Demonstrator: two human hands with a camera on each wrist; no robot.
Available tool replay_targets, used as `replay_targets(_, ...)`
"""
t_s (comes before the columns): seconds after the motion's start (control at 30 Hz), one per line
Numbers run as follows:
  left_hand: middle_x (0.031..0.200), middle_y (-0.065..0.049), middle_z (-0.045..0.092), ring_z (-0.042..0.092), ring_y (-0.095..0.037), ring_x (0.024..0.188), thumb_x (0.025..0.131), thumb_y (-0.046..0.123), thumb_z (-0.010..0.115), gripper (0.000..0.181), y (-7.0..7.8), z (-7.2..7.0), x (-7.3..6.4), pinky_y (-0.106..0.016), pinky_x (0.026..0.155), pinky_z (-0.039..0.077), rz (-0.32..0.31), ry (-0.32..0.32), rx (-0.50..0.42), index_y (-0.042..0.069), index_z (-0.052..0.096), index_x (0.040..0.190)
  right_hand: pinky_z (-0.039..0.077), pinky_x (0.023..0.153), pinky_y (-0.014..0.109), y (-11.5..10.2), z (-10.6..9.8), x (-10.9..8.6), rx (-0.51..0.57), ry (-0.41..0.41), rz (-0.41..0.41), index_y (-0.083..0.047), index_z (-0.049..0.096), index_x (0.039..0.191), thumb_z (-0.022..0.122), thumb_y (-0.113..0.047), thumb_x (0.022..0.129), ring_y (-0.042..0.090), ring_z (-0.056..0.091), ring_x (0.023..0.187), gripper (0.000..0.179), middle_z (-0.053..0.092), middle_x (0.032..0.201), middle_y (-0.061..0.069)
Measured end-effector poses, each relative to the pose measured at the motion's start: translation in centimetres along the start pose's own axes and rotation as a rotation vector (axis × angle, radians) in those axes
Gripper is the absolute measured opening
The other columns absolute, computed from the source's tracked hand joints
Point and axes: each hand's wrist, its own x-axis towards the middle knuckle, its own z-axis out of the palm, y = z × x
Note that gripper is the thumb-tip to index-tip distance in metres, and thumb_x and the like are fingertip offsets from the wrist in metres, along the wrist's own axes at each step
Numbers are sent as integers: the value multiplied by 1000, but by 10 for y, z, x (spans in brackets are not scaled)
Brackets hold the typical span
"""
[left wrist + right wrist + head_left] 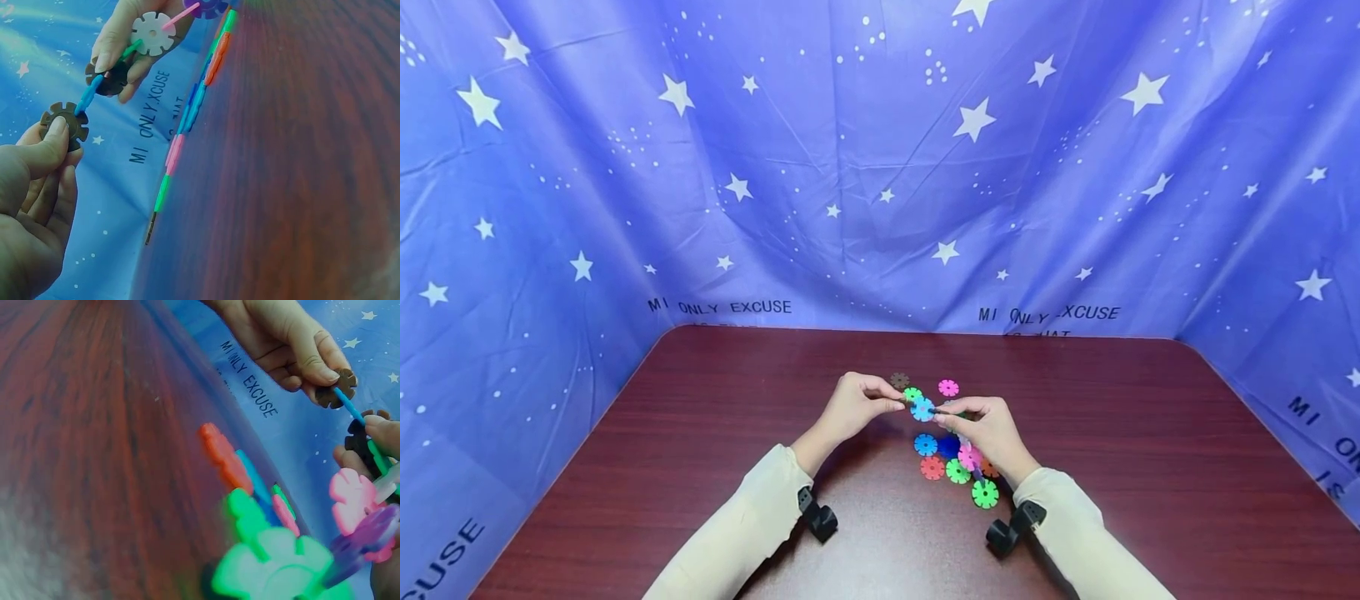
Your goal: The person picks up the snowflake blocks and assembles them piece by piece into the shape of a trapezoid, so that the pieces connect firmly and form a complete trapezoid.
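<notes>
My left hand point(850, 408) pinches a brown notched plastic disc point(75, 130) between thumb and fingers. Slotted into it is a light blue disc point(922, 409), seen edge-on in both wrist views. At its other side the blue piece meets a black disc point(115, 81), which my right hand point(988, 423) pinches. From the black disc a chain of interlocked discs runs back beneath the right hand: a green one, a white disc point(150, 36), a pink disc point(350, 497), a purple disc point(362, 540) and a bright green disc point(985, 494).
Several loose discs lie on the dark red wooden table point(700, 483), among them a brown disc point(899, 380), a pink disc point(948, 387), a blue disc point(925, 445) and a red disc point(932, 468). A starry blue curtain point(880, 167) hangs behind and at both sides.
</notes>
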Motion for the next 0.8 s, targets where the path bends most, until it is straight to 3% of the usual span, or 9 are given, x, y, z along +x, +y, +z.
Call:
replay_targets(0.27,78,-10,71,61,-5,66,76,3,76,5,5,3,2,-21,57,50,39,11,-6,2,75,81,54,68,23,-2,1,0,15,5,-32,9,72,88,71,0,80,9,67,81,12,70,90,22)
replay_targets(0.47,81,-7,73,64,-7,69,78,10,76,9,9,4,3,-24,61,53,30,3,-28,5,76,85,52,60,22,11,-4,4,23,17,22,8,72,91,72,0,80,11,64,70,13,71,89,19)
replay_targets(0.67,92,-15,72,69,-19,83,79,5,74,21,3,-1,8,-26,71,55,-17,-103,-97,-2,72,99,54,66,24,28,-10,9,16,23,109,2,73,95,75,-12,80,32,65,75,20,71,89,15)
replay_targets(0.8,105,-26,66,65,-36,96,80,-8,68,32,-4,-6,14,-30,78,55,-43,-177,-181,-12,63,111,54,67,25,32,-10,9,26,31,133,2,72,94,77,-14,79,35,66,76,22,71,88,15)
